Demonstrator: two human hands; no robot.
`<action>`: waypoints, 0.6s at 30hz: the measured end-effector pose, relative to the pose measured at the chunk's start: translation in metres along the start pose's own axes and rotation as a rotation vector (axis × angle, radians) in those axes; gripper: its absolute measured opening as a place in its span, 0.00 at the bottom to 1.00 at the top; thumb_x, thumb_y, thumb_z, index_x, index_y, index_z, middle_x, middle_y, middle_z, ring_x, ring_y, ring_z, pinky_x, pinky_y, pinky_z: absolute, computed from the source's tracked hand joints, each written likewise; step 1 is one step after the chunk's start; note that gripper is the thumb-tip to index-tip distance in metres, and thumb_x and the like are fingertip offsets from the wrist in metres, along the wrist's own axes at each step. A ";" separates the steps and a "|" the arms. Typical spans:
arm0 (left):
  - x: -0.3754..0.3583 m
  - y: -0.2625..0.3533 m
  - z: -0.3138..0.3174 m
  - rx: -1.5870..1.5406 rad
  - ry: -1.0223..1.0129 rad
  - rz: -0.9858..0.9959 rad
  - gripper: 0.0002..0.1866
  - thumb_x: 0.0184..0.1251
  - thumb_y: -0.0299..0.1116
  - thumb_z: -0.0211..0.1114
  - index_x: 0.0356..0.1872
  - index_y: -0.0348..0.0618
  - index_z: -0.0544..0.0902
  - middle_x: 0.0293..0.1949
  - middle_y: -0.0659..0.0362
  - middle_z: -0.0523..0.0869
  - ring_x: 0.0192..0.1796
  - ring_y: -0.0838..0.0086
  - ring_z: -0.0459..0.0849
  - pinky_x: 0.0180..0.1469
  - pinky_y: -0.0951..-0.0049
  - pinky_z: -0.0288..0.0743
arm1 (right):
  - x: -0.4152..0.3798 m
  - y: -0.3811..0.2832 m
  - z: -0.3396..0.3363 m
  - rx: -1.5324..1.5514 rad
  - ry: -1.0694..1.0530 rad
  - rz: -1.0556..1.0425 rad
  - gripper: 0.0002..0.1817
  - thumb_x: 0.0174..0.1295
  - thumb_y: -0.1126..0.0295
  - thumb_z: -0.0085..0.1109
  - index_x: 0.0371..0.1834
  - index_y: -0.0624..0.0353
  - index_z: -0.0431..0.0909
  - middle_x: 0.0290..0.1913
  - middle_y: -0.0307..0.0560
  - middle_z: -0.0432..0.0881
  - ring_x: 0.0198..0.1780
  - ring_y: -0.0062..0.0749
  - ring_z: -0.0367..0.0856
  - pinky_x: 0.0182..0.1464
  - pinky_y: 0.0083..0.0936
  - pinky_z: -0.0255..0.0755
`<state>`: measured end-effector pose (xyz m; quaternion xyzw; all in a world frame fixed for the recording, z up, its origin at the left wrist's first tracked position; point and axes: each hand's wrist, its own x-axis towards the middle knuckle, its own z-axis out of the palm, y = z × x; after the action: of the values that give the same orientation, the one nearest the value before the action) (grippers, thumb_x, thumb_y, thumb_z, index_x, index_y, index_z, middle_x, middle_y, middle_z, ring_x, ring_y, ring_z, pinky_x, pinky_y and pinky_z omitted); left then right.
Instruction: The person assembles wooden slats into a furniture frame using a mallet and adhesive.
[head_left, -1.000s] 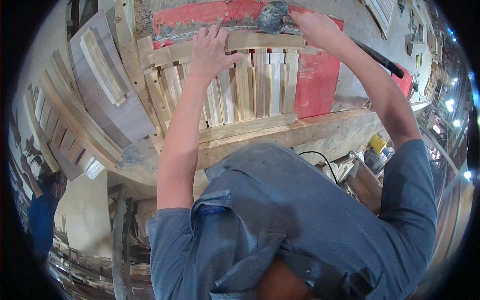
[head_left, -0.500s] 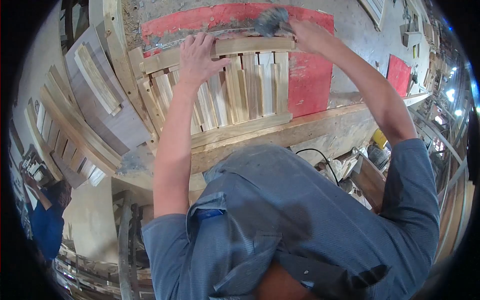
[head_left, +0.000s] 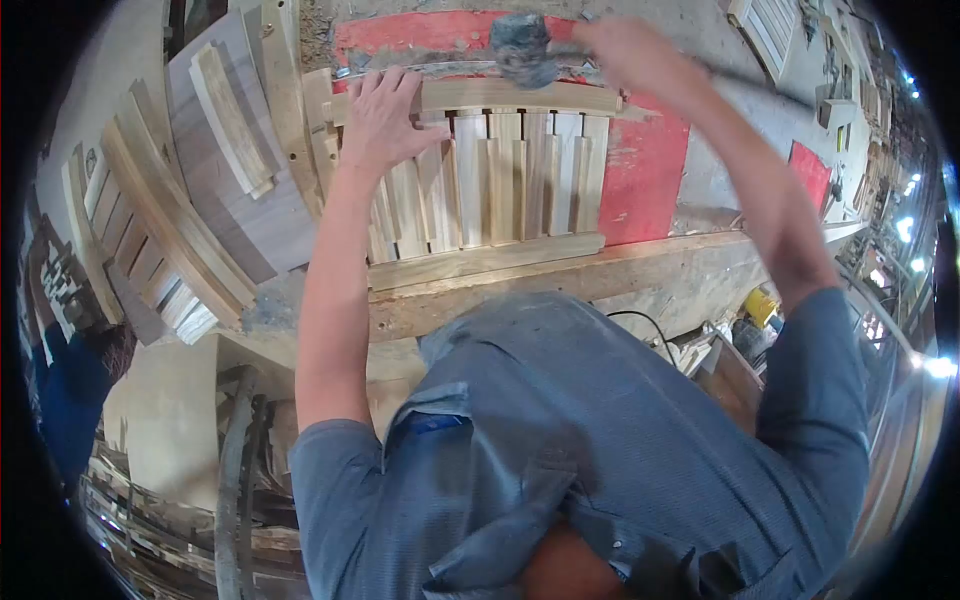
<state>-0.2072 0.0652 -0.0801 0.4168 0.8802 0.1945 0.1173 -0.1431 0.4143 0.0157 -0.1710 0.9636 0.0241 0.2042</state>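
Note:
My right hand [head_left: 640, 62] is closed on the handle of a mallet and slightly blurred. The dark, worn mallet head [head_left: 523, 50] is raised over the far rail [head_left: 520, 96] of a slatted wooden panel [head_left: 505, 180]. With its fingers hooked over that rail near the left end, my left hand [head_left: 382, 118] grips the panel, thumb spread toward the slats. Light and darker slats stand side by side between the far rail and the near rail [head_left: 490, 257]. Some slat ends near the far rail show gaps between them.
Under the panel lies a red sheet [head_left: 645, 180] on the workbench, whose near edge is a wooden beam [head_left: 660, 268]. Loose wood strips [head_left: 232, 120] rest on a board at left, beside another slatted panel [head_left: 140, 250]. A person in blue [head_left: 70, 400] is at far left.
The mallet head has tilted and now overlaps the far rail more. My right hand has risen slightly. My left hand keeps its grip, and the whole view has shifted a little.

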 end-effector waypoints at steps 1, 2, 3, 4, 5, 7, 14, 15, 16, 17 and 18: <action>-0.002 -0.002 -0.001 0.002 -0.001 0.008 0.44 0.38 0.62 0.79 0.57 0.45 0.80 0.53 0.57 0.80 0.57 0.56 0.76 0.61 0.57 0.69 | 0.005 0.011 -0.028 0.019 -0.094 0.132 0.10 0.65 0.71 0.56 0.47 0.61 0.80 0.32 0.58 0.86 0.33 0.44 0.89 0.34 0.39 0.81; -0.004 -0.003 0.000 -0.034 0.048 0.004 0.39 0.41 0.57 0.78 0.56 0.45 0.81 0.52 0.56 0.80 0.57 0.55 0.76 0.60 0.57 0.69 | 0.012 0.026 -0.053 0.055 -0.076 0.204 0.10 0.64 0.71 0.56 0.46 0.61 0.80 0.32 0.58 0.86 0.34 0.44 0.89 0.35 0.39 0.81; -0.006 -0.006 0.003 -0.069 0.098 -0.007 0.35 0.45 0.51 0.77 0.54 0.44 0.81 0.52 0.56 0.81 0.57 0.55 0.76 0.60 0.56 0.69 | 0.015 0.036 -0.069 0.135 0.034 0.272 0.10 0.64 0.71 0.56 0.46 0.61 0.81 0.32 0.58 0.86 0.35 0.45 0.89 0.36 0.39 0.81; -0.007 -0.010 0.009 -0.072 0.105 -0.021 0.35 0.45 0.51 0.77 0.54 0.44 0.81 0.52 0.56 0.81 0.57 0.55 0.76 0.60 0.56 0.69 | 0.018 0.043 -0.085 0.254 0.214 0.370 0.10 0.64 0.70 0.56 0.45 0.61 0.81 0.33 0.57 0.86 0.36 0.45 0.89 0.37 0.39 0.81; -0.005 -0.014 0.017 -0.139 0.149 -0.023 0.29 0.48 0.44 0.73 0.52 0.44 0.82 0.49 0.55 0.81 0.55 0.55 0.76 0.59 0.55 0.69 | 0.025 0.049 -0.088 0.341 0.394 0.462 0.11 0.64 0.70 0.55 0.45 0.61 0.81 0.33 0.57 0.87 0.37 0.45 0.89 0.38 0.39 0.81; 0.001 -0.020 0.025 -0.208 0.206 -0.037 0.23 0.51 0.37 0.69 0.50 0.43 0.83 0.47 0.55 0.81 0.53 0.54 0.77 0.58 0.55 0.69 | 0.040 0.039 -0.064 0.383 0.578 0.618 0.11 0.63 0.69 0.55 0.44 0.61 0.82 0.34 0.57 0.87 0.38 0.46 0.89 0.40 0.39 0.81; -0.014 -0.014 0.029 -0.246 0.302 -0.025 0.12 0.54 0.29 0.62 0.40 0.43 0.86 0.40 0.57 0.83 0.47 0.57 0.78 0.52 0.54 0.72 | 0.050 0.005 -0.064 0.025 -0.128 0.075 0.12 0.62 0.67 0.55 0.42 0.61 0.84 0.36 0.56 0.89 0.43 0.48 0.88 0.46 0.40 0.82; -0.010 -0.017 0.030 -0.282 0.283 -0.049 0.12 0.54 0.28 0.62 0.40 0.44 0.86 0.40 0.57 0.82 0.47 0.57 0.78 0.52 0.54 0.72 | 0.052 0.021 -0.097 0.095 -0.036 0.184 0.12 0.61 0.68 0.56 0.43 0.62 0.83 0.37 0.57 0.88 0.43 0.48 0.88 0.46 0.40 0.81; -0.007 -0.018 0.030 -0.283 0.300 -0.052 0.12 0.54 0.28 0.62 0.40 0.44 0.86 0.40 0.57 0.82 0.47 0.57 0.78 0.52 0.54 0.72 | 0.050 0.027 -0.117 0.220 0.130 0.294 0.12 0.60 0.68 0.56 0.43 0.63 0.83 0.37 0.58 0.88 0.43 0.49 0.88 0.45 0.40 0.81; -0.008 -0.018 0.031 -0.319 0.325 -0.063 0.11 0.55 0.28 0.61 0.39 0.44 0.86 0.39 0.56 0.82 0.47 0.57 0.78 0.53 0.55 0.71 | 0.052 0.031 -0.125 0.322 0.308 0.391 0.13 0.59 0.69 0.57 0.43 0.63 0.83 0.37 0.59 0.88 0.42 0.49 0.88 0.45 0.41 0.80; -0.009 -0.015 0.034 -0.357 0.348 -0.071 0.10 0.56 0.27 0.60 0.38 0.44 0.85 0.39 0.56 0.82 0.47 0.56 0.78 0.53 0.55 0.70 | 0.056 0.033 -0.114 0.385 0.484 0.509 0.13 0.58 0.70 0.57 0.43 0.64 0.82 0.38 0.60 0.88 0.42 0.50 0.87 0.44 0.41 0.80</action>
<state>-0.1995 0.0574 -0.1168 0.3185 0.8529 0.4116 0.0426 -0.2468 0.4144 0.0967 0.1139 0.9823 -0.1480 -0.0129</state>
